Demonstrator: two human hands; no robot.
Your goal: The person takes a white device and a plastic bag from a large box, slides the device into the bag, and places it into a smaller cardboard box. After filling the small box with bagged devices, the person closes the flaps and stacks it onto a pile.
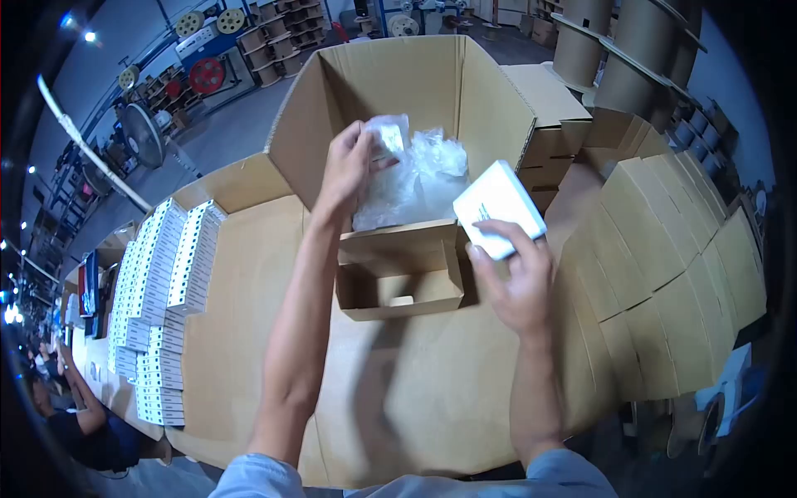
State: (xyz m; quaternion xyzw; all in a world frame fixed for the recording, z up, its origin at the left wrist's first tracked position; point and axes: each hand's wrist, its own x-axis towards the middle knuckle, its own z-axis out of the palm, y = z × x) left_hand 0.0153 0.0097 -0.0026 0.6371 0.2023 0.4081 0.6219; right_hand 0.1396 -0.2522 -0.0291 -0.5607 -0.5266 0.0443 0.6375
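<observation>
My left hand [349, 159] is closed on a clear plastic bag [390, 133] with something pale inside, above the large open carton [390, 83]. Loose clear plastic bags [432, 166] lie heaped in that carton. Pinched in my right hand [521, 282] is a white box [496, 206] with small dark print on its face, tilted, to the right of the heap. Between my forearms stands a small open brown carton [402, 314], with a small light patch on its inner bottom.
Stacks of small white boxes [158, 274] line the left of the cardboard-covered table [249, 332]. Folded brown cartons [656, 282] are piled at the right. Another person [83, 423] is at the far left. Large spools [614, 58] stand behind at the right.
</observation>
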